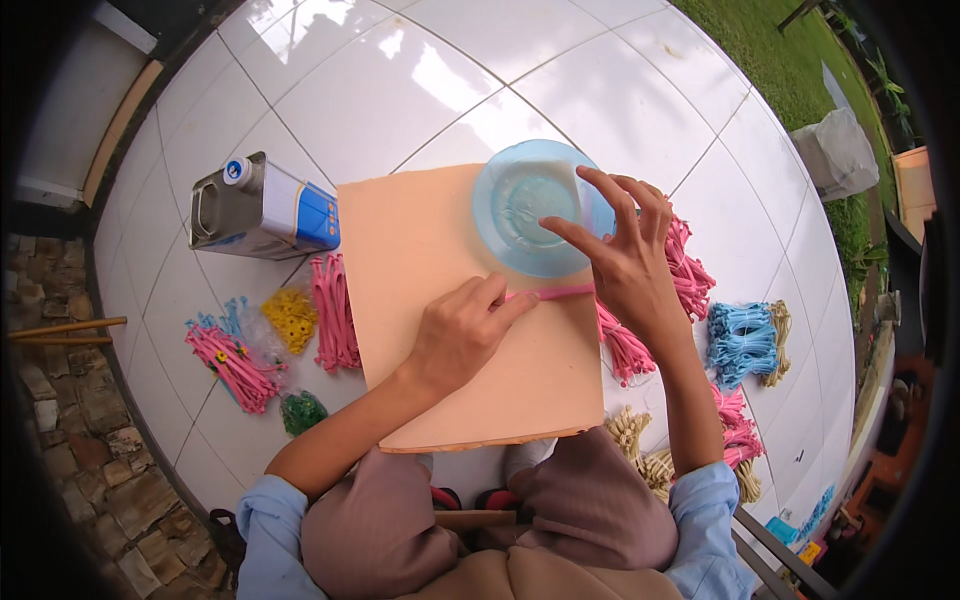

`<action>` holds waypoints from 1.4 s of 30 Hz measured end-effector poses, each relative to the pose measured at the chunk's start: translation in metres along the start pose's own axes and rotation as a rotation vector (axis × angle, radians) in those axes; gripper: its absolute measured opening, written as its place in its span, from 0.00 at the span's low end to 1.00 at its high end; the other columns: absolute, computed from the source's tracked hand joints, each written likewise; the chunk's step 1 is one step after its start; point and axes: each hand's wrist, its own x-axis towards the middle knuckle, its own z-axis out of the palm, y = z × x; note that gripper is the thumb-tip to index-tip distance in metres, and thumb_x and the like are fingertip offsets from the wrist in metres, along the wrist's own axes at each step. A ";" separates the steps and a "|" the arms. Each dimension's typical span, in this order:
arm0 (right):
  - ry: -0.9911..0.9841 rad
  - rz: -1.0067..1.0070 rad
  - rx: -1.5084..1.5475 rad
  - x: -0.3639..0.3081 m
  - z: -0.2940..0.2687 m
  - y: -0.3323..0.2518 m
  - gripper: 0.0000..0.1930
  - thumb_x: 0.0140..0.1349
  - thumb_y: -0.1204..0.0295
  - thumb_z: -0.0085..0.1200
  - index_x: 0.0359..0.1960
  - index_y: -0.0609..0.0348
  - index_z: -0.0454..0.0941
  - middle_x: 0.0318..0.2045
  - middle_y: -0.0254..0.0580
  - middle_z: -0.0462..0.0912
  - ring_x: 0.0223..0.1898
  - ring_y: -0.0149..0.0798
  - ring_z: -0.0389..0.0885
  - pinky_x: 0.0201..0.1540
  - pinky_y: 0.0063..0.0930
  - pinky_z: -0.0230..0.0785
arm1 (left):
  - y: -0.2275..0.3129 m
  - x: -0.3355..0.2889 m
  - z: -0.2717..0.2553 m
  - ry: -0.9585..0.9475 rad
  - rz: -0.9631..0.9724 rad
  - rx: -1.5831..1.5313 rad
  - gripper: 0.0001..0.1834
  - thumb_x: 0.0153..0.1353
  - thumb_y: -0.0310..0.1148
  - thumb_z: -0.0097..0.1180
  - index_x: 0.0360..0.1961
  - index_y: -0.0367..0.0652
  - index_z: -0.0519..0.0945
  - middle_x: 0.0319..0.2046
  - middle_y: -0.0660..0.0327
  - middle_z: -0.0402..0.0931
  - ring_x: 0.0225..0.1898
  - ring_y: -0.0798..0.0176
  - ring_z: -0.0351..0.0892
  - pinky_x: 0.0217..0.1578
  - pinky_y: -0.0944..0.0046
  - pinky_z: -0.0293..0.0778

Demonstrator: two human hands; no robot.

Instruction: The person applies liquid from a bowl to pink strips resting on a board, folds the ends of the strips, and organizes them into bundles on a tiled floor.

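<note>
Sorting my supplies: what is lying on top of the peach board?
On the peach board lie a blue plastic bowl and a pink strip, pressed by both hands. The strip's left end is hidden under the left hand.

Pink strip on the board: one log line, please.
left hand: presses pink strip | right hand: holds strip end | board | blue bowl

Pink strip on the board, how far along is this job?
Done: nothing finished shows on the board. In hand: the left hand and right hand hold one pink strip flat beside the blue dish. Left: bundles of pink strips, blue strips and tan ones lie around untouched.
</note>
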 end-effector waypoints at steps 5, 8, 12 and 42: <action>-0.028 -0.059 -0.089 0.007 0.006 -0.001 0.19 0.45 0.79 0.52 0.39 0.41 0.80 0.60 0.33 0.62 0.58 0.44 0.58 0.61 0.48 0.47 | 0.000 0.001 0.000 -0.006 0.008 0.002 0.13 0.43 0.23 0.58 0.33 0.47 0.81 0.19 0.64 0.62 0.21 0.66 0.70 0.21 0.67 0.70; -0.066 -0.061 -0.109 0.007 0.008 -0.001 0.19 0.45 0.80 0.52 0.39 0.41 0.80 0.59 0.33 0.62 0.58 0.43 0.58 0.60 0.47 0.48 | 0.000 0.000 0.000 -0.009 0.006 0.001 0.13 0.44 0.23 0.58 0.33 0.47 0.81 0.19 0.64 0.62 0.21 0.66 0.70 0.21 0.67 0.70; -0.002 -0.020 -0.088 0.006 0.000 -0.002 0.21 0.44 0.82 0.52 0.38 0.42 0.79 0.59 0.34 0.63 0.57 0.45 0.59 0.59 0.46 0.51 | 0.002 0.000 0.000 -0.019 -0.002 -0.020 0.13 0.44 0.23 0.58 0.34 0.47 0.81 0.19 0.64 0.62 0.21 0.66 0.70 0.21 0.67 0.69; 0.092 0.737 0.960 -0.052 0.014 -0.009 0.17 0.60 0.79 0.48 0.49 0.60 0.58 0.40 0.44 0.71 0.42 0.36 0.71 0.44 0.30 0.67 | 0.000 -0.002 0.001 -0.025 0.007 0.004 0.14 0.44 0.23 0.58 0.35 0.47 0.81 0.19 0.64 0.62 0.21 0.66 0.69 0.21 0.67 0.69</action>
